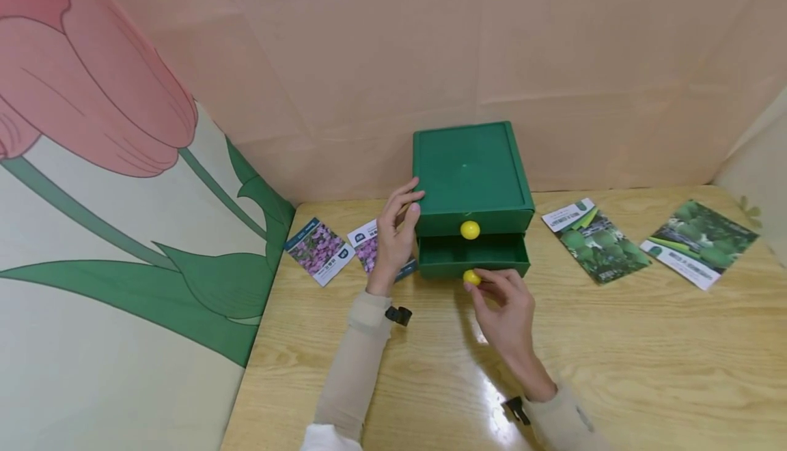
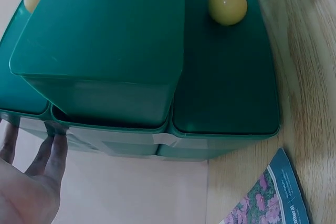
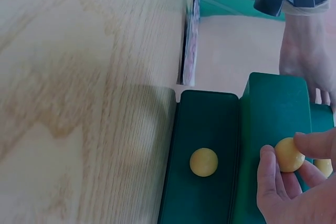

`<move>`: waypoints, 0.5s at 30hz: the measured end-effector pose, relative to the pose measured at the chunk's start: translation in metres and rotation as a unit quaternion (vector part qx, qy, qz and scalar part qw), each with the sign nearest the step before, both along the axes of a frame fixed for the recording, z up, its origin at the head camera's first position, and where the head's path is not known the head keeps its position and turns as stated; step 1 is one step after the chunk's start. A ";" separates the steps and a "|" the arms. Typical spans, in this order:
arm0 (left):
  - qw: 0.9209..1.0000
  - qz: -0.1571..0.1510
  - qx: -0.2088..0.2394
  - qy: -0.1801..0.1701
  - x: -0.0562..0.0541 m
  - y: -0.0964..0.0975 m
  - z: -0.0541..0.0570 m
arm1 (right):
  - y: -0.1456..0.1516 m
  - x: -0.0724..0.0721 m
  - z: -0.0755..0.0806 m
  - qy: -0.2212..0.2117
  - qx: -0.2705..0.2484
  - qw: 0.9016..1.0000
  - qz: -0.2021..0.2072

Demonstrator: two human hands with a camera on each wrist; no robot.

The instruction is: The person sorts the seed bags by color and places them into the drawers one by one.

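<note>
A small green chest of drawers [image 1: 470,171] with round yellow knobs stands at the back of the table. Its middle drawer [image 3: 275,114] is pulled partway out, while the top and bottom drawers sit closed. My right hand [image 1: 509,307] pinches the middle drawer's yellow knob [image 3: 288,155] between thumb and fingers. Against the chest's upper left side rests my left hand [image 1: 396,232], its fingers fairly straight along the edge. Below the pulled-out drawer, the bottom drawer [image 2: 226,77] shows its own knob [image 2: 227,5].
To the left of the chest lie two packets with pink flower pictures, one farther out [image 1: 320,251] and one [image 1: 367,246] partly behind my left hand. Two packets with green fruit pictures, a nearer one [image 1: 596,240] and a farther one [image 1: 701,242], lie on the right. A pinkish wall covering [image 1: 369,61] rises behind.
</note>
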State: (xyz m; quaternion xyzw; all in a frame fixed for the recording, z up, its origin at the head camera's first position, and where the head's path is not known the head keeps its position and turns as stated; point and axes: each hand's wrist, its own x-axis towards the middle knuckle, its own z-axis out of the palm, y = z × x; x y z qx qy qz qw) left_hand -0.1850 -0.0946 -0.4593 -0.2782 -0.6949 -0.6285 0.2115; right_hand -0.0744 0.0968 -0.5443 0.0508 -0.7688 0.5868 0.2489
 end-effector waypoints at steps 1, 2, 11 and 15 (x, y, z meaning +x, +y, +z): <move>1.000 0.000 0.000 0.000 0.000 0.000 0.000 | 0.000 0.001 0.000 -0.003 -0.002 1.000 0.001; 1.000 0.001 0.000 0.000 0.000 0.000 -0.001 | 0.000 0.001 0.000 -0.003 -0.004 1.000 0.002; 1.000 0.006 -0.006 0.000 -0.001 0.000 -0.001 | 0.000 0.008 0.001 0.003 -0.007 1.000 -0.001; 1.000 0.006 -0.002 -0.002 0.000 0.000 -0.001 | 0.000 0.012 0.000 -0.019 -0.006 1.000 -0.004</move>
